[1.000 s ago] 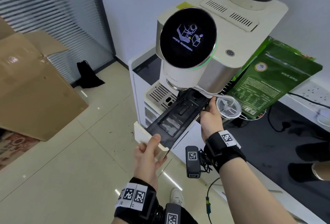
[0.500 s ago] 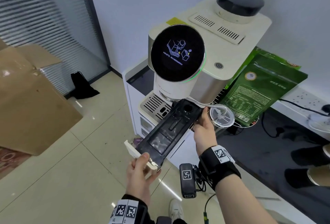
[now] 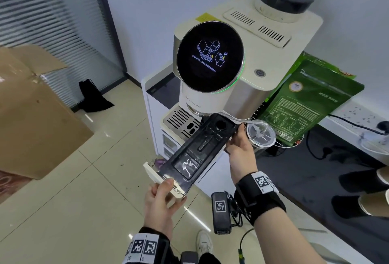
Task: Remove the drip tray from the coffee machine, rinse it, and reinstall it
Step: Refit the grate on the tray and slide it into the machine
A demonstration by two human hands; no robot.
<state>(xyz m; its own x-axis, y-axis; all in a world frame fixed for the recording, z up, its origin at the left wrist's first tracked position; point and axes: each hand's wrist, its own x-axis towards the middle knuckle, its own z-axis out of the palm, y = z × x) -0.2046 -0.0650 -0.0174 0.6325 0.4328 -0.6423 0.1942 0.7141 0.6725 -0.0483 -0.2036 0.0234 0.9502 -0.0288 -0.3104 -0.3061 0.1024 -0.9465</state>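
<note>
Head view is showing one drip tray (image 3: 195, 154), a long black tray with a cream front panel, being held in the air between two hands, slanting from the base of the one coffee machine (image 3: 242, 59) down toward the person. Its far end is sitting just below the machine's spout, beside a slotted metal grate (image 3: 181, 119); its near end is hanging out over the tiled floor (image 3: 63, 200). The left hand (image 3: 162, 200) is pinching the cream front panel, thumb lying on top and fingers curled beneath, so that grip is closed on the tray. The right hand (image 3: 242, 150) is gripping the tray's far right edge, fingers wrapped round the rim. Each wrist is wearing one black band with printed square markers. One clear plastic lid (image 3: 261, 135) is lying just beside the right hand, near one green bag (image 3: 307, 103) leaning against the machine. One cardboard box (image 3: 31, 116) is standing on the floor at the left.
</note>
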